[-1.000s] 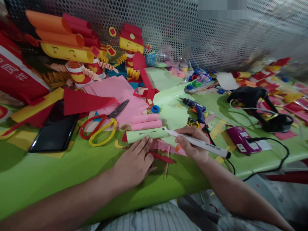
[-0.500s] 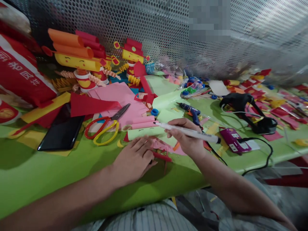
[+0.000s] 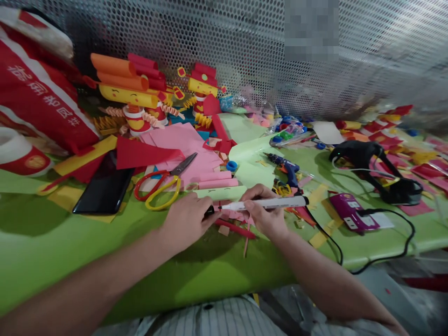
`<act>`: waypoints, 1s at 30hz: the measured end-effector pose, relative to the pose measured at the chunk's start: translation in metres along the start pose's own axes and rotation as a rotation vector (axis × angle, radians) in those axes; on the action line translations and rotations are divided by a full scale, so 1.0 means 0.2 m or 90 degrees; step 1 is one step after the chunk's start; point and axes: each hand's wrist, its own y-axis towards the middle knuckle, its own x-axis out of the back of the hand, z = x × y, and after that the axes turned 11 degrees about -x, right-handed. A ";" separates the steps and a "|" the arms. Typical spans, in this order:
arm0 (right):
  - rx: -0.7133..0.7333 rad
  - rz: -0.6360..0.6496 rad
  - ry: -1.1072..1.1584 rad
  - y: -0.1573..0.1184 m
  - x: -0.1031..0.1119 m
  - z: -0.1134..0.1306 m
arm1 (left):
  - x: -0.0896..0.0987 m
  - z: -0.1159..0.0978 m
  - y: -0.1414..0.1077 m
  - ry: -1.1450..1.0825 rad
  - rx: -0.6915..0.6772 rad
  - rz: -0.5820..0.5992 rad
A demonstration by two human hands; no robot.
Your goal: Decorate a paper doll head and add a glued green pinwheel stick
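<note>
My right hand is closed around a white marker, whose bare tip points left. Between the fingers of my left hand is a black marker cap, close to that tip but apart from it. Just beyond both hands lies a pale green paper roll with small curved eye lines drawn on it. Pink paper rolls rest against its far side. Red-and-yellow handled scissors lie open to the left of the rolls.
A black phone lies at the left. Paper-cup figures stand behind, near the perforated metal panel. To the right are a blue glue gun, a purple power strip with a black cable, and a black strapped device.
My right hand has brought the marker down from the green roll towards my left hand. My left hand has drawn back off the roll, and the cap now shows in its fingers.
</note>
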 end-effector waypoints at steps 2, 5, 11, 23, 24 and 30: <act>0.003 0.011 0.001 0.00 -0.01 0.00 | 0.00 0.00 0.00 -0.014 0.006 0.011; 0.014 0.035 0.001 0.01 -0.02 0.01 | 0.00 0.00 0.01 -0.021 0.005 0.027; 0.044 0.075 -0.070 0.01 -0.06 0.07 | 0.00 0.00 0.01 -0.032 -0.020 0.057; 0.050 0.091 0.065 -0.03 -0.18 0.04 | 0.04 -0.11 0.01 -0.047 0.049 0.191; 0.055 0.079 0.068 -0.04 -0.19 0.04 | 0.04 -0.12 0.01 -0.034 0.047 0.191; 0.011 -0.008 0.059 -0.04 -0.21 0.01 | 0.03 -0.12 0.02 0.035 0.077 0.184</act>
